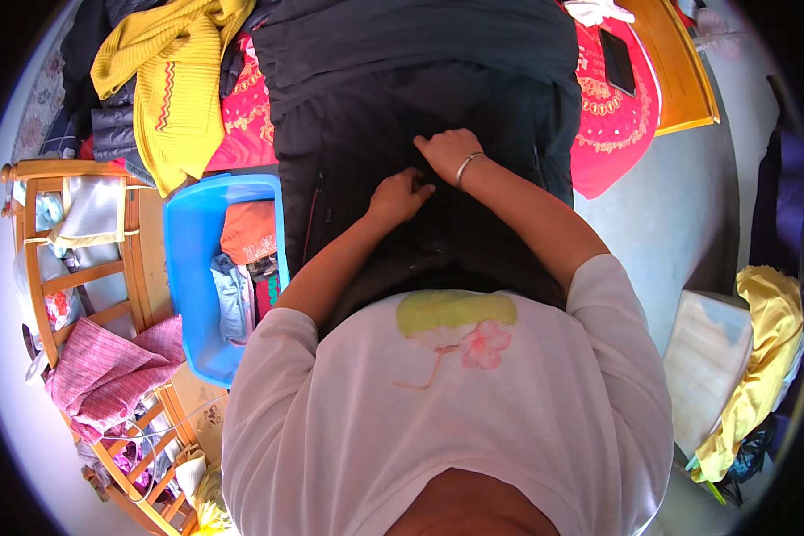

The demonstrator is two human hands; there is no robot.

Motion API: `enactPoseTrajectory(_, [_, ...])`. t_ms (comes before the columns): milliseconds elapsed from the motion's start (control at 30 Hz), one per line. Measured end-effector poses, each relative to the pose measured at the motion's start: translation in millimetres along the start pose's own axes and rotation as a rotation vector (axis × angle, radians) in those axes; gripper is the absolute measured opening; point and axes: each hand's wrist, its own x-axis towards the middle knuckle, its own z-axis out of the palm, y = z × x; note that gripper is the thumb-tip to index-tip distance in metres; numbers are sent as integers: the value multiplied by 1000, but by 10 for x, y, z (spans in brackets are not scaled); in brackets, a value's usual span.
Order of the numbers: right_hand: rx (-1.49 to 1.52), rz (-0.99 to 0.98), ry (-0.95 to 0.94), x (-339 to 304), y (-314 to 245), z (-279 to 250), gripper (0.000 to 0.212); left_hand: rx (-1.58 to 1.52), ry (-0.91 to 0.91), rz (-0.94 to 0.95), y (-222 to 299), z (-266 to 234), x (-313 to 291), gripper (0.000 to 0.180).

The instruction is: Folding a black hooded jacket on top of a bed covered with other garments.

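Observation:
A black jacket (375,116) lies spread in front of me, with a zipped pocket line down each side. My right hand (449,154), with a silver bangle at the wrist, is closed on the cloth near the middle of it. Just nearer and to the left, my left hand (400,196) has its fingers curled and closed at the same dark fabric. The small part pinched between the fingers cannot be made out. Both hands are close together but apart.
Under the jacket is a red patterned cloth (618,143), with a black phone (617,62) on its right side. A yellow knitted garment (180,107) lies at the far left. Left of me stands a blue tub (192,268) of folded clothes, beside wooden chairs (80,268). A translucent box (706,357) stands at right.

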Motion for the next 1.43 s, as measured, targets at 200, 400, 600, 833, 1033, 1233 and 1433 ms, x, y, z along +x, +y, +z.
enactPoseTrajectory(200, [-43,-22,-41,57,-18,-70,31,-182,-34,-45,-98,63,32,44])
enactPoseTrajectory(400, [120,-57,83,-106,-4,-102,24,-368,-140,-105,-49,8,-70,35])
enactPoseTrajectory(600, [223,-114,336,1,-36,145,17,-385,-137,-114,-66,-142,-200,34])
enactPoseTrajectory(833, [114,-38,331,94,11,442,27,214,6,-13,15,-21,-206,31])
enactPoseTrajectory(1033, [339,-123,277,-257,32,484,41,86,-231,103,134,-382,-397,33])
enactPoseTrajectory(1233, [1215,-206,-141,-1206,217,106,55,-399,-456,235,55,-1310,-1169,47])
enactPoseTrajectory(1433, [1273,-239,-72,-1991,174,-107,57,-512,-471,162,231,-1406,-1689,68])
